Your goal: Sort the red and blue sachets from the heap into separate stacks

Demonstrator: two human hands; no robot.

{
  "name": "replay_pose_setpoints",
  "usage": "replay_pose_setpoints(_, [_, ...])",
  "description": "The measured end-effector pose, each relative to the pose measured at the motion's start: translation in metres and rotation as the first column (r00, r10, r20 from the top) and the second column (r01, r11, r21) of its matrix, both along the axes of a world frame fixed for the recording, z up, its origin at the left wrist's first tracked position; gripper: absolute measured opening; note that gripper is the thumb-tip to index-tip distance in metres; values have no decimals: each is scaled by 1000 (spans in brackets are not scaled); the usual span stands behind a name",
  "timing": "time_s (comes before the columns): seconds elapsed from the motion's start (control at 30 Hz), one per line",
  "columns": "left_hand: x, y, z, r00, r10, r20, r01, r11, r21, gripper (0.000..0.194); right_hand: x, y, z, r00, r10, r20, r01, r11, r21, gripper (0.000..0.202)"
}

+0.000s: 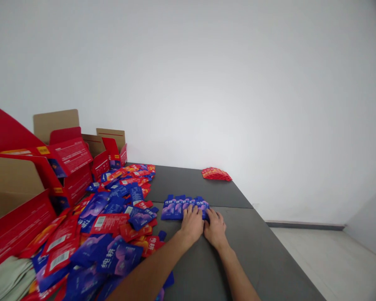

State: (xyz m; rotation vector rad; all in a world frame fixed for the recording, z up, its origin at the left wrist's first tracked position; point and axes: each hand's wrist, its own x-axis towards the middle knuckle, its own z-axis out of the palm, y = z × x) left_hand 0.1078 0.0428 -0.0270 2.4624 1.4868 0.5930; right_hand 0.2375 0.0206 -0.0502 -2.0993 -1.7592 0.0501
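Note:
A row of overlapping blue packets (172, 210) with purple round pictures and white characters lies flat on the dark table. My left hand (192, 223) rests on the lower right part of this row, its fingers slightly bent and apart on the packets. Close beside it, my right hand (215, 229) touches the row's right end with its fingertips. Its fingers are bent but apart, and its thumb points toward the left hand. Part of the rightmost packets is hidden under the fingers.
A heap of loose blue and red packets (109, 223) covers the table's left side. Open red cartons (78, 186) stand behind it, and a pale folded cloth (11, 278) lies at lower left. A fanned stack of red packets (216, 174) sits near the far right corner by the wall.

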Motion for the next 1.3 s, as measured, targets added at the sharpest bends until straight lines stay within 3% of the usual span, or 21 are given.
replay_pose_setpoints(0.1, [-16,-9,8,1000,-11,-4,11,1000,19,48,-8,-4,10,999,-2,32,1,998,61,54])
replay_pose_setpoints(0.27, [-62,-22,21,998,27,-51,-26,999,29,43,-42,-9,31,988,144,52,-148,985,85,47])
replay_pose_setpoints(0.47, [-131,-19,32,937,313,-152,-303,949,89,33,-103,-16,47,936,353,-12,-347,925,155,41])
replay_pose_setpoints(0.67, [-191,-13,32,839,490,-235,-478,872,108,31,-165,-22,40,875,461,-146,-406,865,294,31])
replay_pose_setpoints(0.8, [-202,-14,26,828,514,-223,-507,857,93,29,-186,-26,31,853,490,-179,-398,833,385,34])
replay_pose_setpoints(0.93, [-203,-12,22,797,578,-175,-571,816,92,36,-188,-33,30,830,520,-200,-418,818,395,33])
replay_pose_setpoints(1.1, [-211,-7,20,838,538,-89,-529,842,109,39,-185,-41,32,839,485,-246,-367,839,401,29])
replay_pose_setpoints(1.2, [-211,-5,22,860,505,76,-511,853,106,27,-186,-41,30,803,506,-314,-367,836,407,25])
replay_pose_setpoints(1.3, [-201,-5,24,830,400,390,-421,907,-34,16,-188,-38,27,710,494,-502,-304,858,414,33])
